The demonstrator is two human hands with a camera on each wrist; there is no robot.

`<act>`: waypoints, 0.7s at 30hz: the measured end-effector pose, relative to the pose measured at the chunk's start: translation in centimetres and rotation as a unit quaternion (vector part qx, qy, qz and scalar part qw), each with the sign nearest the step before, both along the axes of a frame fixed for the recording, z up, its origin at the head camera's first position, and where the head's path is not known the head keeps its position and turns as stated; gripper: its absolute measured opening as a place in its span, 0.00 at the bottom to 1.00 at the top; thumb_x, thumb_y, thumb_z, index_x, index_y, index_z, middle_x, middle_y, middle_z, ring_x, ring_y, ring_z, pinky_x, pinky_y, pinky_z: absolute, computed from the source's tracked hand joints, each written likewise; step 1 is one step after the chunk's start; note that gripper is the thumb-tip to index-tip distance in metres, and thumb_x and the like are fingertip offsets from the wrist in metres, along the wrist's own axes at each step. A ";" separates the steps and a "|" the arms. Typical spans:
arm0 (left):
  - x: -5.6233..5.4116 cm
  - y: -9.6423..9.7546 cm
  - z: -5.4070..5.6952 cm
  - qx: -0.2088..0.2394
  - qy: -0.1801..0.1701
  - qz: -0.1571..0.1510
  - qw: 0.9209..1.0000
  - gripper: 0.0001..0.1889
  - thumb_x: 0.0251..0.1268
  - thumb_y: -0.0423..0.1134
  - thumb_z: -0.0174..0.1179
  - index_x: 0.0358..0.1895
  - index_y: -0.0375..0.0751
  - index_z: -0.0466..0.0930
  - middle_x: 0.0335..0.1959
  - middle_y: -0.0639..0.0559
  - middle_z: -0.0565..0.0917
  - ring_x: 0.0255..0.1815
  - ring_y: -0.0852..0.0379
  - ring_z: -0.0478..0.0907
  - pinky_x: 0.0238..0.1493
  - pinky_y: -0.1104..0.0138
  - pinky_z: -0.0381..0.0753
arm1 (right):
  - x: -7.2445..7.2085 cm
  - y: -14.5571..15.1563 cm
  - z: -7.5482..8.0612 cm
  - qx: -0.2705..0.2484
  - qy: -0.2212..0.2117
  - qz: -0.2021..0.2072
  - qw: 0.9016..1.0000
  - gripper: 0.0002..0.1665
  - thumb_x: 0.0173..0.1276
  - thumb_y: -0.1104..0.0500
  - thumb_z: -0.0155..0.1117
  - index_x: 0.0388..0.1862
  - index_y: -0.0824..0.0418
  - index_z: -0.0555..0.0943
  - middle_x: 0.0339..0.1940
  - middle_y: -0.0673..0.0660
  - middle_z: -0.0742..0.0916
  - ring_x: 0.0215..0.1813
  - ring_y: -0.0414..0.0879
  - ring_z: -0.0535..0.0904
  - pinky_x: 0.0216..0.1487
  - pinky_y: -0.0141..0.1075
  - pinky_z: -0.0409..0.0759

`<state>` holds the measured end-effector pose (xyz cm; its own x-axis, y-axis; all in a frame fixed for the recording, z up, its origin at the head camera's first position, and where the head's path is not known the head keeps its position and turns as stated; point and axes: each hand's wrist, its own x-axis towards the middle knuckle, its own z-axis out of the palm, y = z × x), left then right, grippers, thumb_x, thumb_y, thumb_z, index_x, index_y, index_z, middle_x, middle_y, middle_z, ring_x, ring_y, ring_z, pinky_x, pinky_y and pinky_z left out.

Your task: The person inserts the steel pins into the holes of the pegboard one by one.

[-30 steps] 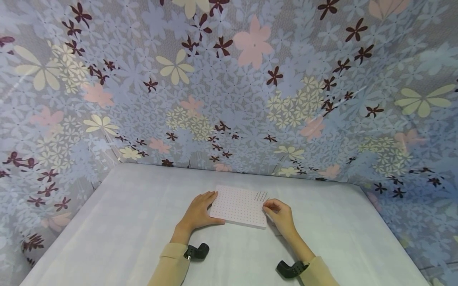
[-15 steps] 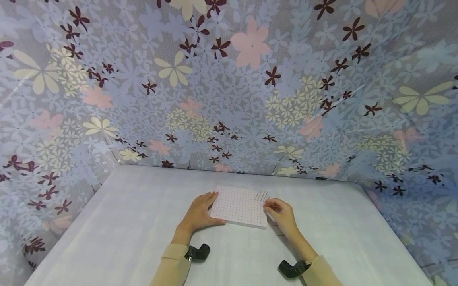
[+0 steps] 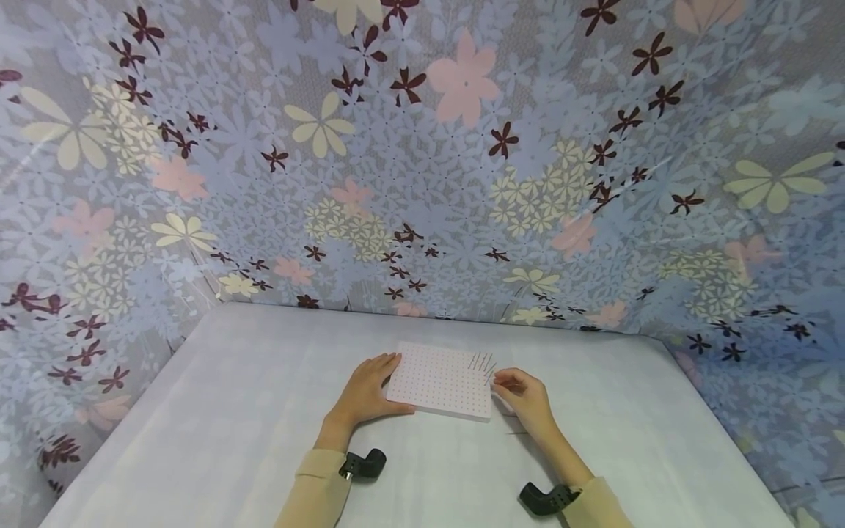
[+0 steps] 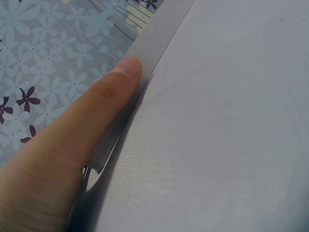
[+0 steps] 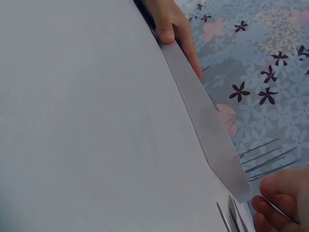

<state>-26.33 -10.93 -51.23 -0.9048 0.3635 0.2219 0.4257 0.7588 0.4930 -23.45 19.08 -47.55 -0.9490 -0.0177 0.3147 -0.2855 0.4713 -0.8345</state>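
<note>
A white pegboard (image 3: 436,385) with a grid of small holes lies on the table. My left hand (image 3: 365,390) grips its left side; the thumb (image 4: 113,89) presses along the front edge. Several thin metal pins (image 3: 481,362) stand at the board's far right corner, some tilted. My right hand (image 3: 526,400) is just off the right edge, its fingers curled. In the right wrist view a thin pin (image 5: 277,209) shows between the thumb and finger of that hand; its ends are partly hidden.
Several loose pins (image 5: 232,213) lie on the white tabletop (image 3: 264,411) right of the board, under my right hand. Flower-printed cloth (image 3: 422,183) rises behind the table's far edge and at both sides. Dark wrist mounts (image 3: 549,499) jut from both wrists.
My right hand has drawn back slightly to the right from the board's edge. Another tilted pin now shows where its fingertips were. The left hand and the board stay put.
</note>
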 end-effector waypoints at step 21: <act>-0.1 -0.1 -0.1 -0.011 -0.007 0.004 1.000 0.56 0.39 0.67 0.69 0.72 0.40 0.59 0.72 0.44 0.65 0.74 0.44 0.60 0.76 0.50 0.56 | 0.4 4.9 -3.7 0.028 -0.014 0.016 0.999 0.10 0.56 0.69 0.69 0.39 0.67 0.83 0.35 0.60 0.88 0.37 0.38 0.83 0.40 0.23 0.80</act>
